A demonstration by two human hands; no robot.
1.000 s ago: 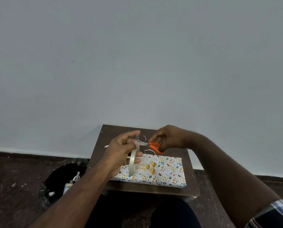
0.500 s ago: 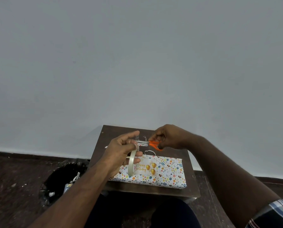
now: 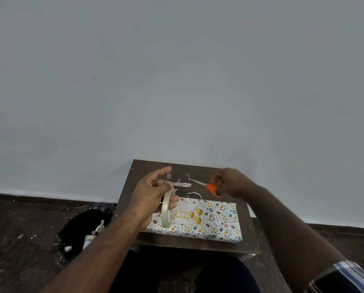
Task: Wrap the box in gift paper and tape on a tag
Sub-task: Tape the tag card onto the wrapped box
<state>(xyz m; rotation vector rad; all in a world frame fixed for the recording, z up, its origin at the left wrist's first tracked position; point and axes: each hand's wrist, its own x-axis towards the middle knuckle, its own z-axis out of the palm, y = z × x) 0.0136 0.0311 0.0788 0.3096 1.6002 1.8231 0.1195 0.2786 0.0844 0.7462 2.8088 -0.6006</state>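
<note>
A box [image 3: 217, 220] wrapped in white dotted gift paper lies on the small dark table [image 3: 147, 172]. A white "Happy Birthday" tag [image 3: 187, 213] with gold balloons rests on its top left. My left hand [image 3: 153, 193] hovers above the box's left end and holds a roll of clear tape [image 3: 165, 210], with a short strip [image 3: 182, 184] sticking out to the right from the fingertips. My right hand [image 3: 229, 182] is farther right over the table and grips orange-handled scissors [image 3: 211, 187], blades pointing left.
A black bin [image 3: 79, 229] with paper scraps stands on the dark floor left of the table. Bits of tape and a paper curl [image 3: 194, 195] lie on the table behind the box. A pale wall rises just behind. My legs sit under the table's near edge.
My right hand has pulled the scissors away to the right, off the tape. A cut strip now hangs from my left fingertips. The left hand and roll stayed put.
</note>
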